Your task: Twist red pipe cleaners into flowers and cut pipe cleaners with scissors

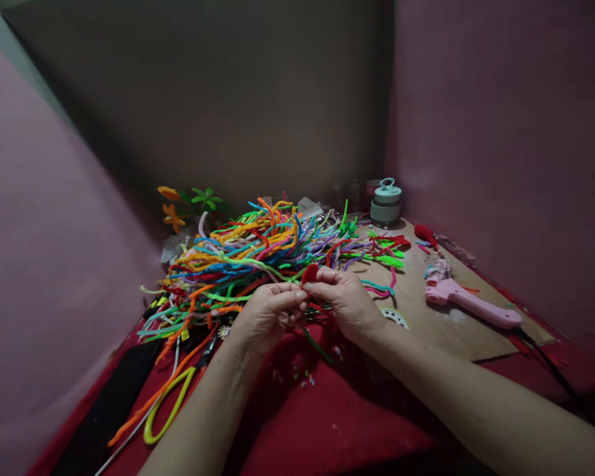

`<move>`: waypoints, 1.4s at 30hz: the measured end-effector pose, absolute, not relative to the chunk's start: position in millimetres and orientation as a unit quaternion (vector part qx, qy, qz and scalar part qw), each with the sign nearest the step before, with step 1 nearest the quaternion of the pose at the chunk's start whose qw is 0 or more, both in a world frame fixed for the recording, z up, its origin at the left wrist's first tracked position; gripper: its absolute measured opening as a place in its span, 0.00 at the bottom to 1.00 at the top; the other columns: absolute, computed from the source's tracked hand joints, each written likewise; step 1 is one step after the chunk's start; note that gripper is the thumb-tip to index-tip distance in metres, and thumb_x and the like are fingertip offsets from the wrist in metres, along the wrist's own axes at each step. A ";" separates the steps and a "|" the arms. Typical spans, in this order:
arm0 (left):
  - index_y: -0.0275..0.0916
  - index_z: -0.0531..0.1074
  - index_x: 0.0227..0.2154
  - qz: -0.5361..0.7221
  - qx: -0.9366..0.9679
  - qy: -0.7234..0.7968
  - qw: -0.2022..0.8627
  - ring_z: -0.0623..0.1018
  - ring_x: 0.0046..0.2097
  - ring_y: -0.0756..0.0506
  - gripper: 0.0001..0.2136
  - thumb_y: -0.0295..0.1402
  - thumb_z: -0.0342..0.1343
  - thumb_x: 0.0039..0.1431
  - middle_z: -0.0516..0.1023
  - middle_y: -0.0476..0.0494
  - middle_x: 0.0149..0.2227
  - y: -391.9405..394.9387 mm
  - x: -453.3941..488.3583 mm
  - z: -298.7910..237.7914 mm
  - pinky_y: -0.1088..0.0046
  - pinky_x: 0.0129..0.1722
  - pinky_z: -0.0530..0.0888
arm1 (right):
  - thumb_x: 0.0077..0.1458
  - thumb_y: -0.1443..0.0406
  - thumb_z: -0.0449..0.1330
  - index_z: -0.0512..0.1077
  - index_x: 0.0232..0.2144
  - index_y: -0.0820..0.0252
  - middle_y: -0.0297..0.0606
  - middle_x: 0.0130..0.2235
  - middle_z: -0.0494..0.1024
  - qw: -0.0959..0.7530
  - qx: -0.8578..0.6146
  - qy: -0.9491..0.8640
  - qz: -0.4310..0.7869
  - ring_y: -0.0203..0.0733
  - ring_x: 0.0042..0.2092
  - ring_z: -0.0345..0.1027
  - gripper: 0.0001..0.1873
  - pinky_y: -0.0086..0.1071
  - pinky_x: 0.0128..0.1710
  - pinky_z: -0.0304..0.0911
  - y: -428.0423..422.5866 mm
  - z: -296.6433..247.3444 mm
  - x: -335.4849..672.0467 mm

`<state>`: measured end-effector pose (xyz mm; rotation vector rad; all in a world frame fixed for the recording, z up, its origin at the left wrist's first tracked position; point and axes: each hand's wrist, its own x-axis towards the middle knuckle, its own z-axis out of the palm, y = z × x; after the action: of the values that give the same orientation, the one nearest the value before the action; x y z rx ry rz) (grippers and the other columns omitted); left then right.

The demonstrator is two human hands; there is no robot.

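Note:
A bent red pipe cleaner (309, 274) stands up between the fingertips of both hands, its top forming a small rounded loop. My left hand (272, 307) is closed, thumb and fingers pinching at its lower end. From the other side my right hand (344, 297) pinches it just below the loop. The two hands meet, so part of the piece is hidden by the fingers. Directly behind them lies a big heap of multicoloured pipe cleaners (242, 258). A green stem (318, 346) pokes out below the hands.
Yellow-handled scissors (169, 406) lie left of my left forearm. At right, a pink glue gun (471, 304) with a black cord rests on a brown board (453, 334). A lidded jar (386, 203) stands behind. Orange and green pipe-cleaner flowers (173, 217) stand back left. Pink panels flank the red-covered table.

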<state>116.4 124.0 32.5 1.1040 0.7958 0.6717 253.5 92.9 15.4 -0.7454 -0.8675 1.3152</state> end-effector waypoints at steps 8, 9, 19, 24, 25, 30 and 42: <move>0.35 0.68 0.22 0.322 0.786 0.482 0.215 0.67 0.24 0.50 0.07 0.31 0.51 0.52 0.68 0.47 0.21 106.7 129.2 33.0 0.72 0.25 0.61 | 0.36 0.68 0.64 0.68 0.18 0.63 0.27 0.19 0.69 0.673 -0.320 -0.278 0.606 0.29 0.22 0.59 0.07 0.26 0.24 0.53 90.4 7.8 242.7; 0.35 0.68 0.23 0.316 0.820 0.470 0.078 0.68 0.26 0.48 0.07 0.30 0.50 0.53 0.70 0.45 0.23 103.5 132.1 32.0 0.71 0.27 0.62 | 0.35 0.68 0.64 0.67 0.18 0.63 0.27 0.19 0.69 0.679 -0.316 -0.258 0.611 0.30 0.22 0.59 0.08 0.26 0.24 0.53 90.7 6.2 240.9; 0.36 0.68 0.23 0.321 0.865 0.379 -0.074 0.68 0.30 0.46 0.09 0.31 0.48 0.56 0.69 0.44 0.24 107.7 132.6 23.2 0.67 0.32 0.63 | 0.31 0.68 0.66 0.64 0.18 0.62 0.27 0.16 0.66 0.674 -0.293 -0.175 0.655 0.29 0.18 0.56 0.12 0.25 0.19 0.50 98.5 0.3 240.9; 0.35 0.69 0.30 0.342 0.628 0.400 0.573 0.69 0.25 0.51 0.13 0.41 0.50 0.55 0.70 0.47 0.26 119.6 124.3 28.2 0.75 0.23 0.65 | 0.32 0.69 0.67 0.68 0.21 0.64 0.30 0.19 0.69 0.655 -0.273 -0.203 0.675 0.30 0.20 0.61 0.11 0.26 0.22 0.57 97.6 11.6 252.3; 0.35 0.69 0.29 0.322 0.575 0.385 0.646 0.68 0.23 0.52 0.13 0.41 0.51 0.55 0.69 0.48 0.24 121.6 122.5 28.2 0.77 0.22 0.65 | 0.33 0.68 0.67 0.68 0.21 0.65 0.30 0.19 0.70 0.650 -0.268 -0.220 0.676 0.30 0.20 0.61 0.11 0.26 0.21 0.58 97.0 13.2 253.5; 0.31 0.72 0.29 0.270 0.481 0.310 0.775 0.67 0.21 0.55 0.10 0.36 0.53 0.54 0.68 0.48 0.22 123.6 116.7 27.4 0.81 0.17 0.63 | 0.39 0.65 0.65 0.68 0.23 0.65 0.30 0.18 0.69 0.607 -0.239 -0.297 0.697 0.32 0.19 0.64 0.10 0.27 0.21 0.60 93.0 15.7 254.5; 0.35 0.72 0.24 0.328 0.860 0.378 0.099 0.69 0.28 0.49 0.11 0.31 0.48 0.57 0.70 0.45 0.24 107.9 127.0 26.1 0.74 0.29 0.64 | 0.31 0.66 0.68 0.69 0.20 0.64 0.29 0.19 0.70 0.669 -0.306 -0.234 0.636 0.29 0.22 0.60 0.12 0.26 0.24 0.55 95.1 6.5 244.3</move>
<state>127.0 107.9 26.1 2.5428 1.1180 0.9705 244.3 95.1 6.5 -0.6894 -0.5283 1.4337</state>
